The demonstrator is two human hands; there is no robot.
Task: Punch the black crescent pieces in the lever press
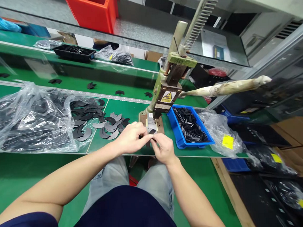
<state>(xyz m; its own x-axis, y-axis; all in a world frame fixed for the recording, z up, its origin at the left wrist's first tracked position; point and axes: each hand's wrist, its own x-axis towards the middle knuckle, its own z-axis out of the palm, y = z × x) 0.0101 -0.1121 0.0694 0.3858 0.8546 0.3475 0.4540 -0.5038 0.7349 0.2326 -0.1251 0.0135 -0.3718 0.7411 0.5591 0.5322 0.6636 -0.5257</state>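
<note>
My left hand [133, 137] and my right hand [164, 148] meet at the front of a hand press [168, 86]. Fingers of both are closed in a pinch around a small black plastic piece [152, 131], mostly hidden by the fingertips. It sits just before the press base [160, 123], below the ram. Left of my left hand lies a loose pile of flat black crescent-shaped pieces [112, 128]. To the right of the press, a blue bin [179, 143] holds many small black plastic parts [189, 125].
A clear plastic bag [33, 118] spills more crescents at left. Several curved pieces [119, 92] lie spaced along the green belt [72, 85] behind. The press lever [228, 87] sticks out right. A red bin [94, 12] stands on the shelf; another plastic bag [217, 130] lies right.
</note>
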